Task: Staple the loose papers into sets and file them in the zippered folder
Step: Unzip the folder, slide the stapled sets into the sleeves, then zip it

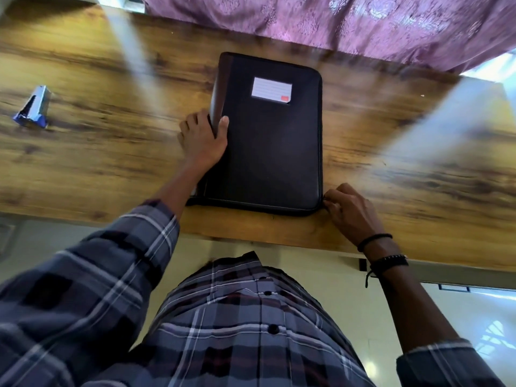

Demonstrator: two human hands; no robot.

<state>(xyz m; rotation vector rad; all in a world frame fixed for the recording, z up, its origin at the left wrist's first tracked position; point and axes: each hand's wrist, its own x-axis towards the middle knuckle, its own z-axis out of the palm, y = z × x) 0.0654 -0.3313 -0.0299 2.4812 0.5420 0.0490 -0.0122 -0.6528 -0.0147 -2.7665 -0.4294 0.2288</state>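
Observation:
A black zippered folder (268, 141) with a white label lies closed on the wooden table (111, 152), its near edge close to the table's front edge. My left hand (202, 138) grips the folder's left spine edge, thumb on the cover and fingers curled round the side. At the folder's near right corner my right hand (349, 210) pinches what looks like the zip pull; the pull itself is hidden by my fingers. No loose papers are in view.
A blue and silver stapler (32, 108) stands at the far left of the table. A purple patterned curtain (335, 20) hangs along the far edge. Bright streaks of light cross the wood on both sides of the folder.

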